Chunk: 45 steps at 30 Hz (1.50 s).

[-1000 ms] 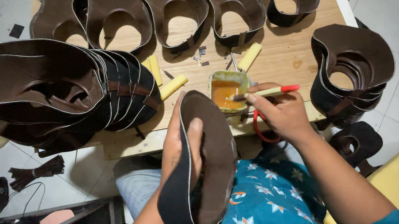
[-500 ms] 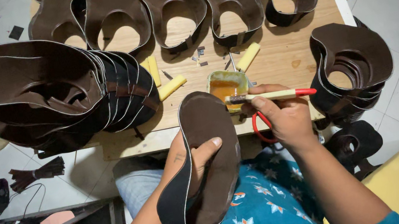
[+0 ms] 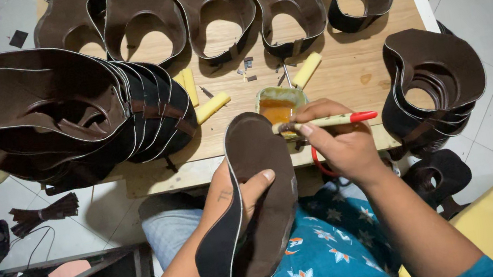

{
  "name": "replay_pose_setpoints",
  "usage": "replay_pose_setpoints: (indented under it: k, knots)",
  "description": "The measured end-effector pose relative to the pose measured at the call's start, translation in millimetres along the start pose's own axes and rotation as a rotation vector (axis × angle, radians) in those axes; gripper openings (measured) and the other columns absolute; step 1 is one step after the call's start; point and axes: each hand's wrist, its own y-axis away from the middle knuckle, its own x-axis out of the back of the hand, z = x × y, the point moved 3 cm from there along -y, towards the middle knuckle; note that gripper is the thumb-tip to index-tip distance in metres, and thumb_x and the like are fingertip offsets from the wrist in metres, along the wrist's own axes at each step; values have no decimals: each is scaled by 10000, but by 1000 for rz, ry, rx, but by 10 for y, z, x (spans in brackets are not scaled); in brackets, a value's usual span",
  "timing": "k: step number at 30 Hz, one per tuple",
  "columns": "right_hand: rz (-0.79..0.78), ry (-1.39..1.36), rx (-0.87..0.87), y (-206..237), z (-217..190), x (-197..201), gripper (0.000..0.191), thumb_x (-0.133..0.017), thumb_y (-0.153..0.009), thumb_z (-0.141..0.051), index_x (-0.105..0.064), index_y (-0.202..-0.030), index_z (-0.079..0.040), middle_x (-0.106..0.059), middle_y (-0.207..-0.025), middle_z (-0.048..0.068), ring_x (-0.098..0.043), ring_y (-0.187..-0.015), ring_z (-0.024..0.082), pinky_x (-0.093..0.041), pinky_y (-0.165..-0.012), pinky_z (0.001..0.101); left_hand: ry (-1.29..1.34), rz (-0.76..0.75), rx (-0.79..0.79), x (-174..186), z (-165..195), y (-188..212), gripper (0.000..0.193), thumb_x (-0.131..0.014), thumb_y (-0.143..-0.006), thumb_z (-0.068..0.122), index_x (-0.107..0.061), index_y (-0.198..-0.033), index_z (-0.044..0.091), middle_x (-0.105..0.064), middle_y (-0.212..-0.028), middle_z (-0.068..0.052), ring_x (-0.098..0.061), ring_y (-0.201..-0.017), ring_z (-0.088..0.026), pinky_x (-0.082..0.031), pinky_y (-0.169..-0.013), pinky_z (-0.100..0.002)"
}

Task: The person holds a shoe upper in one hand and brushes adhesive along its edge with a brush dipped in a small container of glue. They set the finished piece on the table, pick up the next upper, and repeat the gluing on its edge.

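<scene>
My left hand [image 3: 239, 193] grips a dark brown leather shoe upper [image 3: 258, 210], holding it upright over my lap with the thumb on its inner face. My right hand [image 3: 337, 143] holds a brush with a cream handle and red end [image 3: 330, 121], its bristles at the upper's right edge. Just behind the brush sits a small container of amber glue [image 3: 279, 106] on the wooden table [image 3: 349, 74].
A thick stack of brown uppers [image 3: 56, 117] fills the table's left. A row of several uppers [image 3: 212, 11] lines the far edge. Another stack [image 3: 431, 87] stands at the right. Yellow sticks [image 3: 212, 106] lie near the glue. Tiled floor surrounds the table.
The brush has left the glue container and now rests at the upper's right edge. My left hand has turned the upper so its inner face shows.
</scene>
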Motion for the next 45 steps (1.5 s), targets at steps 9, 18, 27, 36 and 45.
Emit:
replay_pose_setpoints:
  k: [9,18,27,36,45]
  knots:
    - [-130,-149,-118,251,122,38,89,-645,-970,-11,-670,-1051,16,-697,-1071,111,-660,-1007,181,-540,-910,328,4,-35,86,91,-5,104,303,-630,-928,128,-661,-1175,-45,-735,-981,-105,-697,-876,-180,-581,-768,-327]
    - [195,-304,-298,290,225,10,258,-681,-966,-66,-679,-1182,75,-758,-1012,160,-757,-887,210,-621,-845,346,-12,8,137,59,26,61,326,-664,-864,76,-633,-1173,-23,-732,-1001,-95,-699,-869,-171,-584,-772,-316]
    - [62,-39,-42,355,104,-31,118,-671,-970,-26,-696,-1081,9,-727,-1075,107,-674,-986,176,-549,-900,312,22,55,123,89,85,19,311,-659,-864,101,-642,-1143,-35,-744,-960,-120,-727,-831,-187,-600,-731,-323]
    - [-14,70,69,171,-81,-65,147,-657,-965,-8,-665,-1111,1,-698,-1143,119,-680,-1101,212,-545,-999,346,5,-52,136,114,83,0,285,-657,-870,79,-639,-1131,-33,-725,-916,-116,-695,-775,-188,-563,-658,-334]
    - [-8,-38,78,-74,-175,-80,212,-670,-949,-6,-675,-1159,23,-680,-1217,154,-645,-1164,242,-515,-1028,361,24,-129,120,64,87,19,324,-658,-866,53,-628,-1177,-32,-732,-991,-94,-702,-857,-161,-586,-749,-310]
